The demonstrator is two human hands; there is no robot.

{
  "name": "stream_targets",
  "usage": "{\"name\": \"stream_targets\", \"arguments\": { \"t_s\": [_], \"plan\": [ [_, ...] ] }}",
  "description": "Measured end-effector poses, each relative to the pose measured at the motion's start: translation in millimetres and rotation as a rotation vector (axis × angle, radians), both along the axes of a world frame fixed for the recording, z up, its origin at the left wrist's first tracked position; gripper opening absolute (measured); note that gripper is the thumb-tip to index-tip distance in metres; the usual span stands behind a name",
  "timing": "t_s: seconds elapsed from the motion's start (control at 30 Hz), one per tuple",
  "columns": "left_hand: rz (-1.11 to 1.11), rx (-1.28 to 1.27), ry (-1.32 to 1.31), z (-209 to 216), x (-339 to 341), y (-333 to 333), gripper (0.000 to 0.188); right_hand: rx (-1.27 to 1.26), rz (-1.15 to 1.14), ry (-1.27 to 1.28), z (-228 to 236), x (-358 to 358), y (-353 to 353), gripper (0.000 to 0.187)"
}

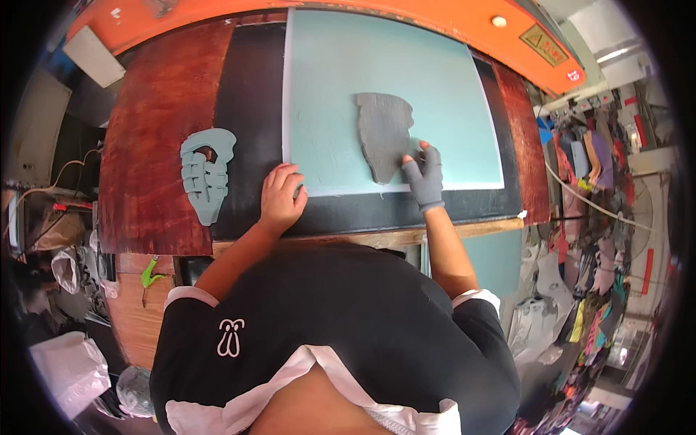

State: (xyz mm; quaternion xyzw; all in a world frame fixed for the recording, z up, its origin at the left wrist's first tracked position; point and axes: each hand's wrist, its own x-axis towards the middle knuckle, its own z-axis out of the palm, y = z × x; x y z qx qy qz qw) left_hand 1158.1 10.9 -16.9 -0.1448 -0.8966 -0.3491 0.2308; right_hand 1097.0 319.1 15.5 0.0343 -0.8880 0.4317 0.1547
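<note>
A light green sheet (326, 72) lies on a black board (250, 94) in front of me. On the sheet rests a flat dark-grey shaped piece (384, 134), wide at the far end and tapering toward me. My right hand (428, 181), in a grey glove with bare fingertips, is at its lower right edge; thumb and forefinger are apart, the thumb close to or touching that edge. My bare left hand (281, 203) lies at the sheet's near left corner, fingers loosely bent and apart. Farther left sits a pile of cut light green pieces (206, 177).
An orange machine beam (326, 6) with a round pale button (499, 22) spans the far side. Reddish-brown boards (156, 109) flank the black one. A green-handled tool (151, 272) is at lower left. Many coloured pieces (587, 159) hang at right.
</note>
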Motion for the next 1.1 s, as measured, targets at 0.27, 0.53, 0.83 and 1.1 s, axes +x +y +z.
{"name": "stream_targets", "arguments": {
  "t_s": [0.27, 0.53, 0.83, 1.1],
  "plan": [
    [-0.155, 0.017, -0.027, 7.8, 43.4, -0.8, 0.018, 0.367, 0.114, 0.129, -10.8, 125.7, 35.6, 0.017],
    [-0.133, -0.132, -0.071, -15.7, 62.0, -4.5, 0.009, 0.47, 0.025, 0.293, -29.3, 107.6, 36.2, 0.013],
    [-0.133, -0.249, -0.123, -2.6, 63.2, 44.3, 0.015, 0.432, 0.137, 0.421, -11.4, 72.7, 32.9, 0.033],
    [-0.276, -0.391, -0.25, -1.7, 61.3, 92.5, 0.037, 0.481, 0.112, 0.404, -24.7, 4.8, -14.3, 0.087]
  ]
}}
